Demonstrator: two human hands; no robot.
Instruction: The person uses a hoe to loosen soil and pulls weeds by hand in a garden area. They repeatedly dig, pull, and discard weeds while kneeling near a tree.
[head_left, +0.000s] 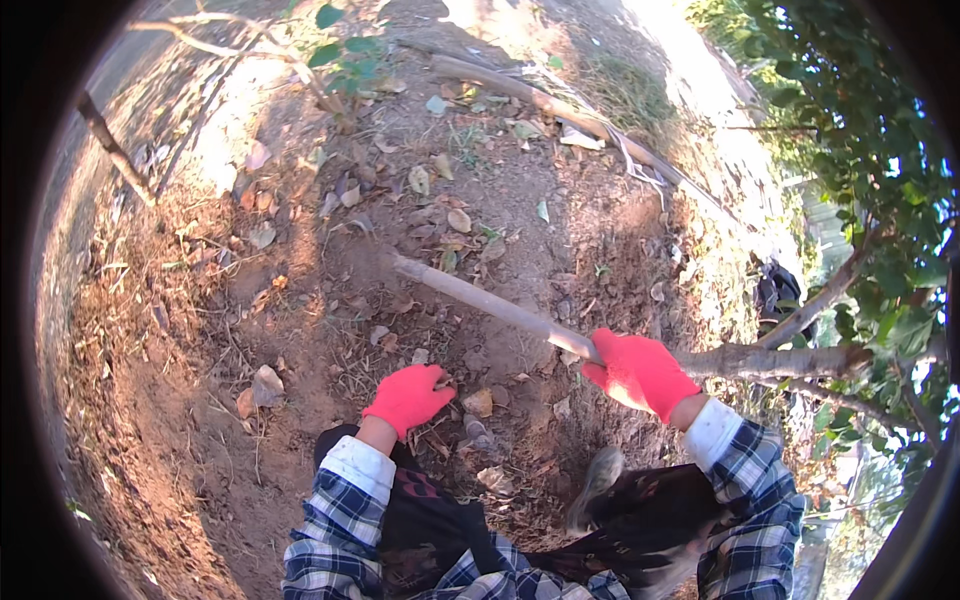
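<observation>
My right hand (641, 373), in a red knit glove, is closed around a wooden tool handle (495, 306). The handle slants up to the left from my fist, and its far end meets the soil, where the tool's head is blurred and cannot be made out. My left hand (411, 397), in a matching red glove, is low over the ground in front of my leg, its fingers curled and the thumb a little apart. Whether it holds anything small cannot be told. Dry leaves (478, 403) lie just right of it.
A long wooden pole (555, 105) lies on the ground ahead, with pale strips beside it. Thin bare branches (116, 150) stand at the upper left. At the right are a tree limb (780, 361), green foliage and a dark object (778, 289). My shoe (598, 480) is below the handle.
</observation>
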